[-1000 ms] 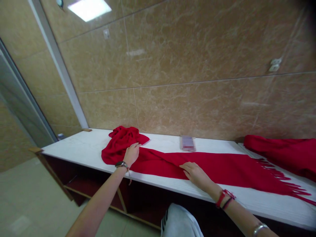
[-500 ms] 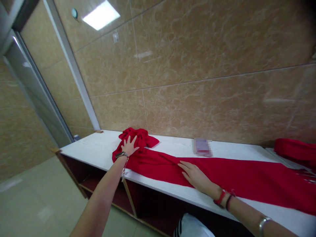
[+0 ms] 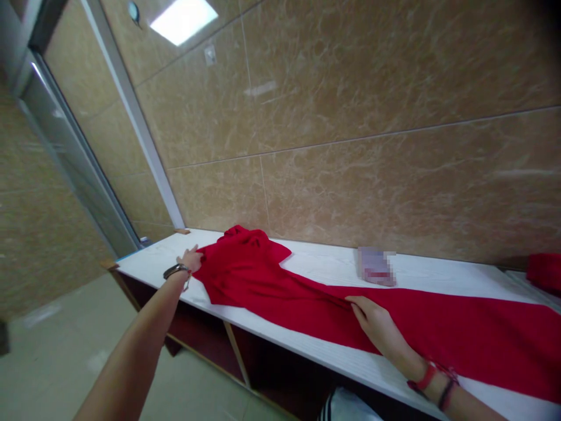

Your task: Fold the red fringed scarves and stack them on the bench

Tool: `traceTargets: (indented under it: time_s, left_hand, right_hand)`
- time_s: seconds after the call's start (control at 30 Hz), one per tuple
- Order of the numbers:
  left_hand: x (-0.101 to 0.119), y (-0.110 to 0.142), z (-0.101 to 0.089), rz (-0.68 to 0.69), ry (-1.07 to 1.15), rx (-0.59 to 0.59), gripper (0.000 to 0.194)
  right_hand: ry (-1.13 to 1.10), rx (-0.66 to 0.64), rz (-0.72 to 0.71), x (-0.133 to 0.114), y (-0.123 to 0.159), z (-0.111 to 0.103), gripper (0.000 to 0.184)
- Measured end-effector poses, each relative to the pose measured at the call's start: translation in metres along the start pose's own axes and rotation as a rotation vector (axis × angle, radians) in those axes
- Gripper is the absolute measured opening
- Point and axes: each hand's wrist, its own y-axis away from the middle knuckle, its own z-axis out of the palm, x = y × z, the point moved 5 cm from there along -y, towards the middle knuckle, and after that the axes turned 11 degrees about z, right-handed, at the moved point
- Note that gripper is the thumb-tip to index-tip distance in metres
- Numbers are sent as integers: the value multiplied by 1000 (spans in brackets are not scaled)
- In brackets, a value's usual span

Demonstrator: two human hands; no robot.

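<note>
A long red scarf [image 3: 298, 298] lies lengthwise along a white countertop [image 3: 438, 269]. Its left part is spread wider, with a crumpled bunch at the back near the wall. My left hand [image 3: 191, 259] is at the scarf's left edge and grips the fabric there, though its fingertips are partly hidden. On the middle of the scarf, my right hand [image 3: 374, 321] pinches a raised fold between thumb and fingers. To the right of that hand the fabric lies mostly flat.
A small blurred packet [image 3: 376, 268] lies behind the scarf. Another red cloth [image 3: 544, 273] sits at the far right. Marbled tiles [image 3: 350, 193] rise behind the counter; dark open shelves [image 3: 205, 330] are below. A pale striped item [image 3: 348, 406] shows at the bottom.
My left hand has moved left from lying spread on the bunched fabric to the scarf's edge, and the bunch has spread out. My right hand, flat before, now pinches a fold.
</note>
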Motion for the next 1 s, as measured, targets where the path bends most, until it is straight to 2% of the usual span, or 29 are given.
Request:
traceTargets:
  time_s: [0.07, 0.13, 0.2, 0.27, 0.3, 0.33, 0.37, 0.43, 0.5, 0.53, 0.67, 0.77, 0.83, 0.93, 1.0]
  left_hand:
    - [14, 10, 13, -36, -36, 7, 23]
    - [44, 9, 19, 20, -45, 35, 35]
    - [90, 3, 22, 255, -4, 13, 45]
    - [139, -1, 29, 474, 42, -61, 51]
    - [166, 1, 34, 665, 55, -123, 54]
    - [189, 4, 40, 789, 55, -157, 54]
    - [207, 5, 47, 854, 44, -194, 53]
    - [230, 5, 58, 866, 13, -217, 37]
    - [238, 1, 63, 821, 3, -205, 22]
    - [238, -2, 62, 798, 8, -188, 21]
    - [226, -6, 39, 746, 38, -107, 24]
    - [229, 3, 27, 796, 55, -74, 36]
    - [237, 12, 31, 827, 30, -112, 40]
    - [249, 20, 46, 805, -31, -196, 23]
    - [252, 21, 51, 772, -43, -195, 22]
  right_hand:
    - [-10, 7, -16, -4, -1, -4, 28]
    - [-16, 11, -45, -8, -1, -6, 27]
    - [-17, 15, -74, -12, -1, -9, 27]
    - [-18, 21, -103, -15, -1, -11, 26]
    - [-19, 24, -115, -16, -1, -12, 26]
    - [-19, 23, -126, -18, 0, -13, 26]
    - [-19, 20, -133, -19, 0, -13, 26]
    - [-16, 10, -137, -20, 1, -14, 25]
    - [-17, 0, -142, -21, 1, -15, 25]
    - [-20, -1, -146, -22, 1, -16, 25]
    - [-33, 13, -170, -25, 1, -18, 24]
    - [-28, 25, -207, -28, 1, -18, 23]
    - [-18, 26, -236, -30, 2, -18, 22]
    - [-8, 29, -273, -32, 3, -19, 21]
    - [-6, 29, -290, -34, 3, -20, 21]
